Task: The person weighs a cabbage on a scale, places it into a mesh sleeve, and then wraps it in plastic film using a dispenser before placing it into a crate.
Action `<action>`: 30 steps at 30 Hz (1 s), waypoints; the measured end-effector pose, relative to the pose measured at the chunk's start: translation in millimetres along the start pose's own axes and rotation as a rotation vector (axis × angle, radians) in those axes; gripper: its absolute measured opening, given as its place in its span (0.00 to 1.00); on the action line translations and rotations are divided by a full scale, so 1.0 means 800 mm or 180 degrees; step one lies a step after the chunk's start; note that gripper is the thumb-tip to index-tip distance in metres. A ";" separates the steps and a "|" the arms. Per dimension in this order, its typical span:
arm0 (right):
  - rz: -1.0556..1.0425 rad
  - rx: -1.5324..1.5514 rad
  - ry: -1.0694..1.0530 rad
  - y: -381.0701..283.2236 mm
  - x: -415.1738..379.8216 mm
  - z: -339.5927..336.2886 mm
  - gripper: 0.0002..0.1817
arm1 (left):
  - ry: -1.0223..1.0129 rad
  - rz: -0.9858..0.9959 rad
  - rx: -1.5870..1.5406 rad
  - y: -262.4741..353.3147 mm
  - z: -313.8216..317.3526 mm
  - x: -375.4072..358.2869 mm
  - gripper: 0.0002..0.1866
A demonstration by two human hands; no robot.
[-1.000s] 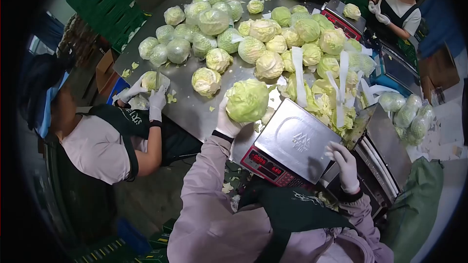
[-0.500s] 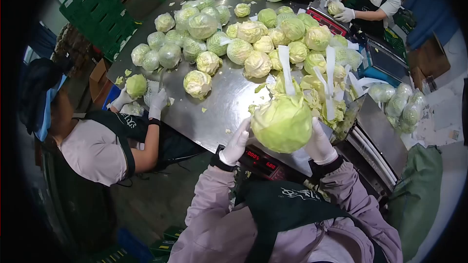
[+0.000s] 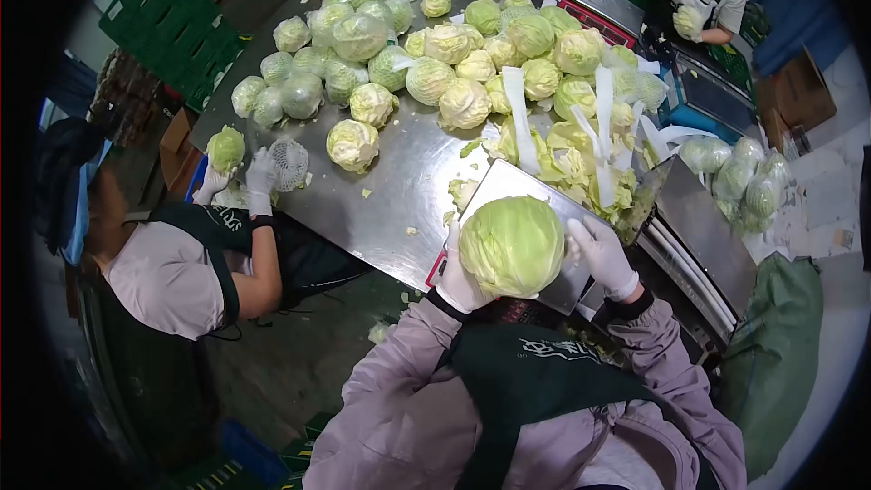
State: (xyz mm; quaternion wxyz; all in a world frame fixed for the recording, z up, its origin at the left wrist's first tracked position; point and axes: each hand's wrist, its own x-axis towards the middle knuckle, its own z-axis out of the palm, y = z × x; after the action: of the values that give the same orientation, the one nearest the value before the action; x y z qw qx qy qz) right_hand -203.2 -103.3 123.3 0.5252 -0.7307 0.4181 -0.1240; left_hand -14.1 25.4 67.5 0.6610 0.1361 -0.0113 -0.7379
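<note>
A pale green cabbage (image 3: 513,247) is held close in front of me, over the flat metal plate of a scale (image 3: 522,183). My left hand (image 3: 461,277), in a white glove, is closed around the cabbage's left side. My right hand (image 3: 603,259), also gloved, is at its right side with bent fingers apart from each other; a narrow gap seems to separate them from the leaves. Loose outer leaves (image 3: 581,159) and white strips (image 3: 519,118) lie just beyond the scale.
A steel table (image 3: 349,204) carries several cabbages, some in foam netting (image 3: 301,95). A co-worker (image 3: 181,259) at left handles a cabbage beside a foam net (image 3: 288,165). Other people work across the table. A metal box with rollers (image 3: 699,254) is at right, near bagged cabbages (image 3: 739,172).
The cabbage has come lower and nearer to me, uncovering the scale plate. My right hand has eased off its side. The left co-worker's hand has moved away from the net.
</note>
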 end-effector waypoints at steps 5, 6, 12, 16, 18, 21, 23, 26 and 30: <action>-0.0287 0.1368 -0.0118 -0.001 0.026 0.010 0.20 | -0.0105 -0.0388 -0.0231 -0.004 0.016 0.005 0.46; -0.0328 0.1789 -0.0255 -0.004 0.029 0.013 0.20 | -0.0104 -0.0392 -0.0228 -0.005 0.016 0.007 0.46; -0.0924 0.0715 -0.0620 -0.026 0.021 -0.008 0.21 | 0.0019 0.0077 0.0543 -0.002 0.008 0.004 0.41; -0.1057 0.0636 -0.0807 -0.050 0.008 -0.018 0.24 | -0.0349 0.0154 0.1112 0.020 0.003 -0.003 0.40; -0.1618 -0.0061 -0.0738 -0.076 0.000 -0.014 0.26 | -0.0318 0.0031 0.1588 0.029 0.005 -0.007 0.41; -0.1645 -0.0096 -0.0764 -0.088 -0.006 -0.005 0.27 | -0.0231 -0.0068 0.1844 0.044 0.013 -0.014 0.40; -0.1636 -0.0076 -0.0799 -0.093 -0.011 -0.004 0.26 | -0.0312 -0.0051 0.1875 0.049 0.020 -0.017 0.40; -0.1396 -0.0029 -0.0835 -0.095 -0.017 -0.002 0.23 | -0.0422 -0.0009 0.1951 0.050 0.013 -0.021 0.39; -0.1560 0.0066 -0.0875 -0.092 -0.021 0.002 0.17 | -0.0193 0.0082 0.1771 0.048 0.006 -0.026 0.39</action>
State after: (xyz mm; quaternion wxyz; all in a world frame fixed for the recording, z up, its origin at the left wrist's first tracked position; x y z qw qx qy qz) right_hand -177.1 -82.7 190.8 0.5388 -0.8146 0.1524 -0.1513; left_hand 24.4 39.8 83.3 0.6068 0.2900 -0.2349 -0.7017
